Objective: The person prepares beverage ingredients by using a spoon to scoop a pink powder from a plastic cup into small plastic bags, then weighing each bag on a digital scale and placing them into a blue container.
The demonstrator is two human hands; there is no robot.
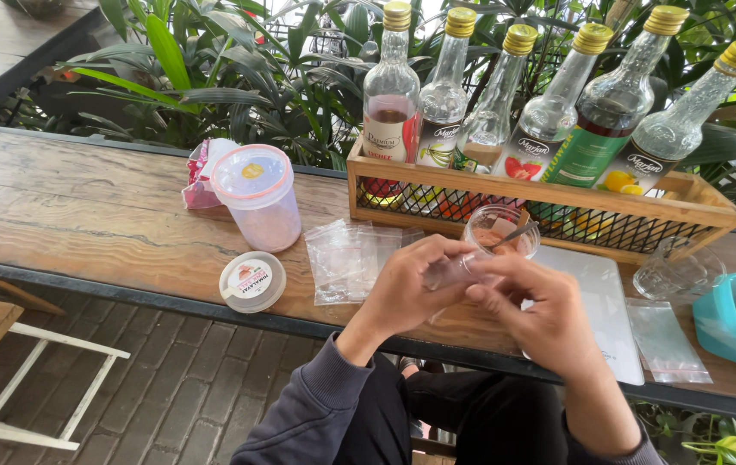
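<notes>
Over a weathered, rough-grained wooden plank desk [83, 207], dark-sleeved forearms angle up and inward so the left hand [406, 288] and right hand [540, 319] meet, fingers curled and pinching a small clear plastic zip bag [452, 271] between them just above the desk's near edge. Behind stands a long wooden crate with black wire mesh [549, 202] carrying six gold-capped clear glass bottles [488, 95]; a small round glass jar [497, 231] sits just beyond the knuckles.
</notes>
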